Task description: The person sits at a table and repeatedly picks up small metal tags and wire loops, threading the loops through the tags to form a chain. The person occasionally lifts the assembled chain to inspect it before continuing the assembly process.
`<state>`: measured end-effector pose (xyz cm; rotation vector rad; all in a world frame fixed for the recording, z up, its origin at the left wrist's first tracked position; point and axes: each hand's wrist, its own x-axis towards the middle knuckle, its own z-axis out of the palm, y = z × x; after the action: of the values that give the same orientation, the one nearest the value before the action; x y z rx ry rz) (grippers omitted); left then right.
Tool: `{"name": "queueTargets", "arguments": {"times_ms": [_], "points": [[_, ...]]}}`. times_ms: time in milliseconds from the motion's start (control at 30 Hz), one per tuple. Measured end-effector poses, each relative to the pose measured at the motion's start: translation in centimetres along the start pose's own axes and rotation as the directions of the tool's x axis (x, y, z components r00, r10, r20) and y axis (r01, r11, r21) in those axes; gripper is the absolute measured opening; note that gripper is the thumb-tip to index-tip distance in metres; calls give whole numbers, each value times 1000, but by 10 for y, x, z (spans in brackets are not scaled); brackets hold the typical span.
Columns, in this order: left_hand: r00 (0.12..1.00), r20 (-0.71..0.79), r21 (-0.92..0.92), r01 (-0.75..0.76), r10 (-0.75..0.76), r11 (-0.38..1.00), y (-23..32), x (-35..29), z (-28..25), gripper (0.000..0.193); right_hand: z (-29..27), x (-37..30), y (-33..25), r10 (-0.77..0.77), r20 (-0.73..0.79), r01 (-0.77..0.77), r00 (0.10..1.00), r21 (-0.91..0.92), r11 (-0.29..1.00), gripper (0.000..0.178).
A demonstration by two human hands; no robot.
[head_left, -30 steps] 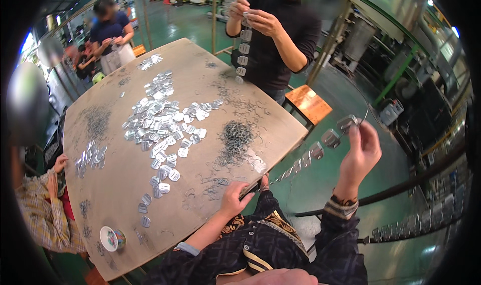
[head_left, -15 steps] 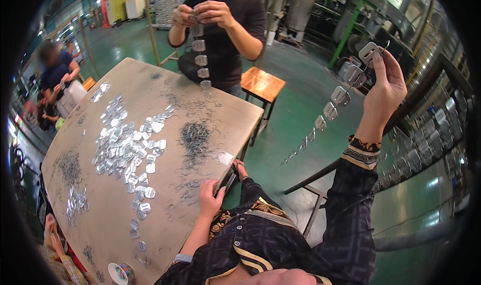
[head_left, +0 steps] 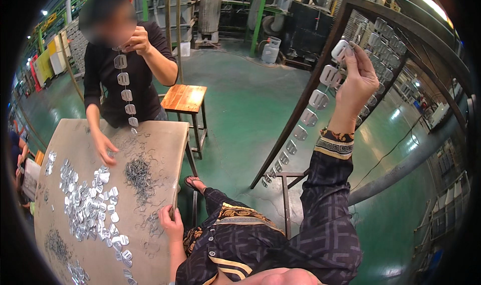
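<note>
My right hand (head_left: 356, 74), raised at the right, pinches the top of a long chain of silvery slotted metal buckles (head_left: 318, 99). The chain hangs down in a slant, its buckles joined one below another, beside a dark metal rack (head_left: 284, 130). More such buckle chains (head_left: 383, 49) hang on the rack just behind this hand. My left hand (head_left: 172, 224) rests on the near right edge of the table (head_left: 165, 172), fingers apart, holding nothing. Close to it lie scattered thin wire hooks (head_left: 153, 220).
Loose buckles (head_left: 92, 210) lie heaped on the table, beside a dark pile of hooks (head_left: 138, 174). Across the table a person in black (head_left: 125, 92) holds up another buckle chain (head_left: 124, 79). A wooden stool (head_left: 184, 98) and a gas cylinder (head_left: 270, 50) stand beyond.
My view has swung right toward the rack, and my right hand with the chain is now next to it. The person opposite has lowered one hand toward the heaped buckles.
</note>
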<state>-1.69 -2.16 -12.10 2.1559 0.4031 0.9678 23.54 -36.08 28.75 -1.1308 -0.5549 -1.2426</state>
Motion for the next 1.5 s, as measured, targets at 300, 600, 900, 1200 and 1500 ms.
{"name": "queueTargets", "arguments": {"times_ms": [300,600,900,1200,1500], "points": [[1000,8,10,-12,12,1000,-7,-1,2,17,-84,78,-7,-123,-131,94,984,-205,974,22],[996,37,63,-88,86,994,0,0,9,17,-147,179,-19,-171,-238,106,956,-265,958,19],[990,65,113,-128,122,985,0,1,4,17,-194,249,-3,-99,-269,42,958,-209,977,18],[989,79,129,-134,125,983,0,2,4,16,-232,277,16,-33,-238,-16,971,-201,979,23],[988,95,163,-135,121,977,-5,0,5,15,-276,288,32,-28,-148,-5,989,-213,977,22]]}}
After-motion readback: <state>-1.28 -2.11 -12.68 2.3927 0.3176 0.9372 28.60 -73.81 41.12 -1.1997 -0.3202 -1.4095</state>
